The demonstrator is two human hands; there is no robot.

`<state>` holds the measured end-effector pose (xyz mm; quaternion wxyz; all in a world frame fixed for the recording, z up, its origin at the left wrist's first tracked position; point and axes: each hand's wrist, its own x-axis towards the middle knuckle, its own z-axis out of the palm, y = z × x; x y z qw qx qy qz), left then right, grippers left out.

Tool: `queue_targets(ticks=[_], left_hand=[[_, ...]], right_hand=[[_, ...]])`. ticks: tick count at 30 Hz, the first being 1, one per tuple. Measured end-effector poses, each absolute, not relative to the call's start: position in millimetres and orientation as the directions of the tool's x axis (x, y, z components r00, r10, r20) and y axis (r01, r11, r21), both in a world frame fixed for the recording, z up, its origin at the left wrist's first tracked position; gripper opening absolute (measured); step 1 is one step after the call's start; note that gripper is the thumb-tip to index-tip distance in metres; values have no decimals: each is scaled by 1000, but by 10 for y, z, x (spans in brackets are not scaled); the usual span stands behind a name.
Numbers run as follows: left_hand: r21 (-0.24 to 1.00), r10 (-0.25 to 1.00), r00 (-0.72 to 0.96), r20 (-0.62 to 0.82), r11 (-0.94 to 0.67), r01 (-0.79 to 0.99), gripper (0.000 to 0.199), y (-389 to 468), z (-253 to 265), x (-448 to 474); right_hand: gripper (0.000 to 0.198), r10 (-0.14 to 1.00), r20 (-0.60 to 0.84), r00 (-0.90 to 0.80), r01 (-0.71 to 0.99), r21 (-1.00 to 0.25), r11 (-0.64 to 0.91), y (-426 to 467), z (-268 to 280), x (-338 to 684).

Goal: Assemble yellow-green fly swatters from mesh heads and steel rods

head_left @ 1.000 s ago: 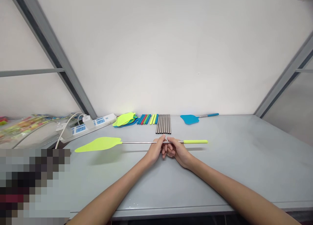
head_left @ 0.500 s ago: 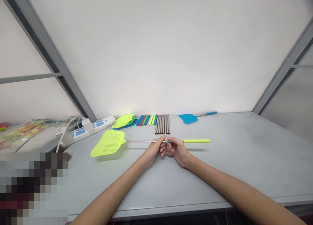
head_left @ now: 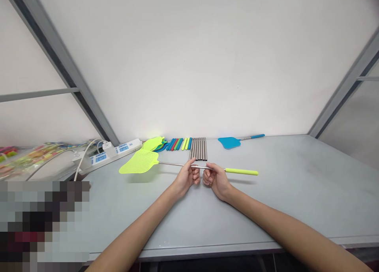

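Held above the table in both hands is a yellow-green fly swatter (head_left: pixel 139 162) with a thin metal rod and a yellow-green grip at its right end. My left hand (head_left: pixel 187 176) is closed on the middle of the rod, thumb on top. Close to the grip, my right hand (head_left: pixel 216 179) is closed round the rod too. A short stretch of bare rod shows between the two hands. Just beyond them lies a row of metal tubes (head_left: pixel 199 149). Left of the tubes are several coloured handle grips (head_left: pixel 179 144) in blue, red, green and yellow.
A pile of swatter heads (head_left: pixel 154 143) lies by the wall, beside a white power strip (head_left: pixel 118 151) with plugs and cables. A blue fly swatter (head_left: pixel 229 142) lies at the back right. Plastic-wrapped goods (head_left: pixel 38 157) are at far left. The grey table (head_left: pixel 177 232) ends in front of me.
My hands have moved a little apart along the rod. The swatter now tilts, with its head higher and its grip end slightly lower. The view has shifted slightly.
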<state>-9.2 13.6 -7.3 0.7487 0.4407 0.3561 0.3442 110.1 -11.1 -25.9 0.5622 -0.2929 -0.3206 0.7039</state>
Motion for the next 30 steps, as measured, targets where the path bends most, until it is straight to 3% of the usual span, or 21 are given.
queue_targets(ticks=[7,30], left_hand=[[971,828,535,-166,232,-59,42,135,-159,-46],[980,831,532,-163,200,-13,43,134,-173,-46]], right_hand=[[39,983,-61,-174,-619,-770,-157,-110,-273,1097],[41,986,-73,-150,-647,-746,-154,-106,-237,1104]])
